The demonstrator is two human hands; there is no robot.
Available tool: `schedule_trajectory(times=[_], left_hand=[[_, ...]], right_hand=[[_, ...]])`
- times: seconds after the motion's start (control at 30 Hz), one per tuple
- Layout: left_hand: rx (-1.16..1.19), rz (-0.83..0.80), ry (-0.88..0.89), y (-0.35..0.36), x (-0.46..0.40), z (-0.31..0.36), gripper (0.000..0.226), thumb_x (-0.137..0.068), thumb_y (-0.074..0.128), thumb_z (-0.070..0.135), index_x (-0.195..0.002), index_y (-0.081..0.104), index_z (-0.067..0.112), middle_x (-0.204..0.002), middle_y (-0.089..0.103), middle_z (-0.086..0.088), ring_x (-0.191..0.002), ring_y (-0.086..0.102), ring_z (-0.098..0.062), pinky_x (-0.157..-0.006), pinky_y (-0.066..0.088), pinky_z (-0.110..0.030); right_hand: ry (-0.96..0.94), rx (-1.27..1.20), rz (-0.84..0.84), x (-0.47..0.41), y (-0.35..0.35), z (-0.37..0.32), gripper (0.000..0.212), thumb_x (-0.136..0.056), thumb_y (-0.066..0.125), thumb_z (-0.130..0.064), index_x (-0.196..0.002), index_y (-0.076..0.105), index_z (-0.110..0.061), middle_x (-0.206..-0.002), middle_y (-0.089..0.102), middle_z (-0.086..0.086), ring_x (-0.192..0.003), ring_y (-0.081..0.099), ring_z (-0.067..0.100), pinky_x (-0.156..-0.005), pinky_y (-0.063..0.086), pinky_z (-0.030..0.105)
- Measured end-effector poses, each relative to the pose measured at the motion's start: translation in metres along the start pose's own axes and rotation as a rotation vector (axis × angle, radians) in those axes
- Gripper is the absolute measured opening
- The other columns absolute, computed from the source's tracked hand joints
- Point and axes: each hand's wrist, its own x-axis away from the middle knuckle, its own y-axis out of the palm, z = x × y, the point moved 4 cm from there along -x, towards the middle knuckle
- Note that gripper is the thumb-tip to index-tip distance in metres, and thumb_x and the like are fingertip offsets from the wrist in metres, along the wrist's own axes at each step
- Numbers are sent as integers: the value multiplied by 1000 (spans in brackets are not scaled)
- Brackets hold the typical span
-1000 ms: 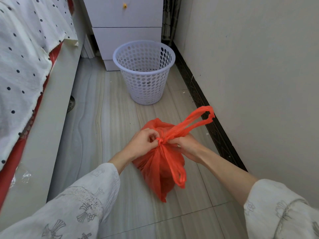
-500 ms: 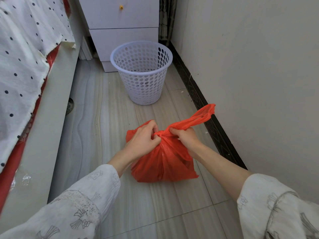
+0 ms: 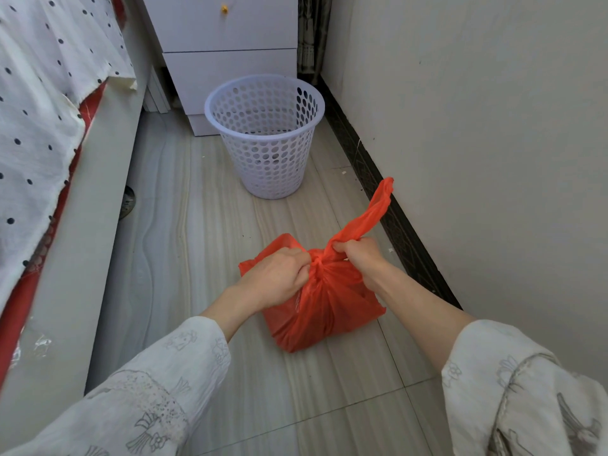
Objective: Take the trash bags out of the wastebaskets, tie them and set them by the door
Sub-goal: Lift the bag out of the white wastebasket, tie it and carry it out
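Note:
A filled red trash bag [image 3: 324, 311] sits on the tiled floor in front of me. Its neck is gathered into a knot between my hands. My left hand [image 3: 276, 274] grips one handle of the bag on the left side of the knot. My right hand [image 3: 360, 253] grips the other handle, which sticks up and to the right toward the wall. Behind the bag stands a white perforated wastebasket [image 3: 266, 139], upright with no bag inside it.
A bed with a white dotted sheet [image 3: 42, 110] and a pale side board runs along the left. A white drawer cabinet [image 3: 227, 44] stands behind the wastebasket. A wall with a dark skirting [image 3: 388, 205] closes the right side. No door is in view.
The bag has come down onto the floor and flattened. Both hands have pulled the handles apart, drawing the knot tight; the right handle loop has been drawn shorter.

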Motion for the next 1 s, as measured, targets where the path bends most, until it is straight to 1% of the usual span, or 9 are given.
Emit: schedule_trajectory(times=[0.1,0.23,0.33,0.47,0.53,0.6,0.77,0.87,1.0], left_hand=[[-14,5,31,-7,0,8,20,-91,38,16,-72,34,16,-77,47,-7,-83,47,-26,-75,33,-32],[-8,2,83,-16,-1,21,23,-89,40,13,-67,34,13,-70,40,-2,-72,35,-17,-72,32,-33],[-25,-27,127,-18,-4,32,23,-87,42,14,-66,34,13,-68,40,-2,-70,35,-18,-69,32,-34],[-35,-73,131,-17,-4,38,23,-87,41,14,-65,33,13,-69,40,-2,-70,37,-21,-69,34,-37],[-20,-86,97,-16,0,37,23,-89,39,17,-67,34,13,-73,44,-4,-75,45,-26,-71,36,-37],[31,-96,21,-29,2,30,23,-92,38,19,-70,37,14,-81,54,-13,-83,52,-29,-72,36,-36],[172,-122,-307,-20,13,-1,22,-88,46,22,-72,52,9,-92,65,-22,-89,59,-34,-75,43,-35],[255,-185,-425,-34,30,14,20,-87,49,24,-73,53,11,-95,66,-21,-90,61,-34,-75,44,-34],[296,-144,-502,-105,57,48,21,-87,51,24,-75,56,7,-96,61,-23,-95,57,-35,-84,40,-34]], right_hand=[[23,-17,33,-3,-8,-6,39,-72,70,-17,-106,64,1,-110,68,18,-101,64,33,-94,50,46],[44,-43,128,-6,-26,-16,40,-76,69,-9,-113,59,3,-116,64,18,-107,61,32,-97,48,42],[99,-77,117,-14,-35,-14,39,-76,69,-2,-113,59,6,-106,64,14,-99,62,28,-91,50,37],[127,-31,122,-21,-40,-8,44,-70,74,-4,-111,61,4,-108,67,18,-98,65,31,-91,52,44],[91,33,114,-17,-44,-10,43,-69,75,-12,-108,63,0,-103,67,13,-88,64,27,-74,54,37],[55,43,64,-5,-46,-29,33,-74,70,-13,-105,61,-8,-86,64,8,-68,56,19,-54,40,27],[14,-109,-85,26,-35,-40,10,-82,59,-3,-91,60,-8,-69,58,6,-57,52,13,-50,40,22],[18,-15,-141,66,-39,-62,14,-81,58,1,-90,64,-8,-71,60,1,-61,55,11,-49,44,17],[64,-32,-196,136,-65,-116,14,-83,57,1,-89,62,-9,-73,60,1,-61,55,10,-45,44,11]])
